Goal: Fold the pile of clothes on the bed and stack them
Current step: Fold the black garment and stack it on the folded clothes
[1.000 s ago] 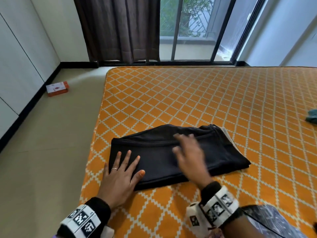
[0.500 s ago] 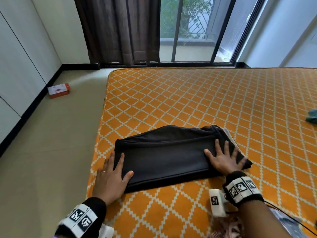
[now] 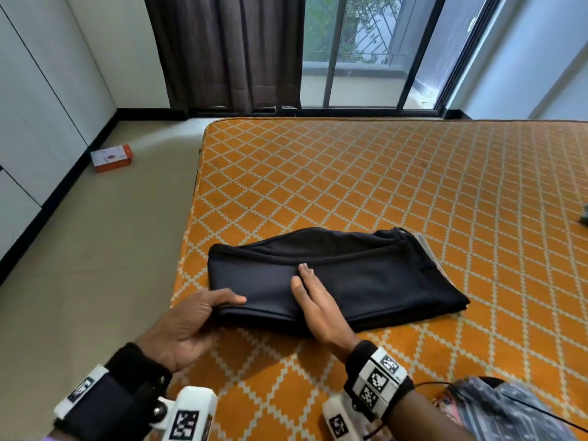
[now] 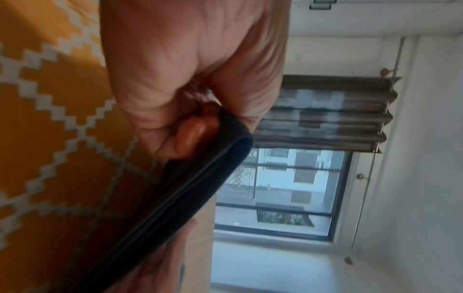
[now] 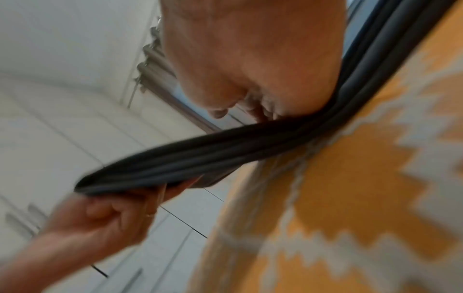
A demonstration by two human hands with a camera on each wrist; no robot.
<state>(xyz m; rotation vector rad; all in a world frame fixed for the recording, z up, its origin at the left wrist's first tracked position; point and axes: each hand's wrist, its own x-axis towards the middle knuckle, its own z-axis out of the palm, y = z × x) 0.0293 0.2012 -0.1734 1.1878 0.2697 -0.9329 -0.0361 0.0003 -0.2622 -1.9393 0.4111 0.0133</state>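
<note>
A black garment (image 3: 366, 278), folded into a long strip, lies across the near left corner of the orange patterned bed (image 3: 381, 186). My left hand (image 3: 203, 316) grips the strip's left end, thumb on top and fingers underneath, lifting that end off the bed. The left wrist view shows the folded black edge (image 4: 213, 170) pinched in the hand. My right hand (image 3: 313, 294) lies flat with straight fingers across the middle of the strip, pressing it down. In the right wrist view the layered black cloth (image 5: 225, 150) rises leftward from under my palm to the left hand (image 5: 105, 218).
The bed's left edge (image 3: 191, 218) drops to a beige floor with an orange and white box (image 3: 111, 158) on it. A bit of teal cloth (image 3: 584, 218) shows at the right border. Patterned fabric (image 3: 509, 409) and a cable lie at the near right corner.
My left hand went from lying flat at the left end to gripping and lifting it. My right hand moved from the strip's right end to its middle.
</note>
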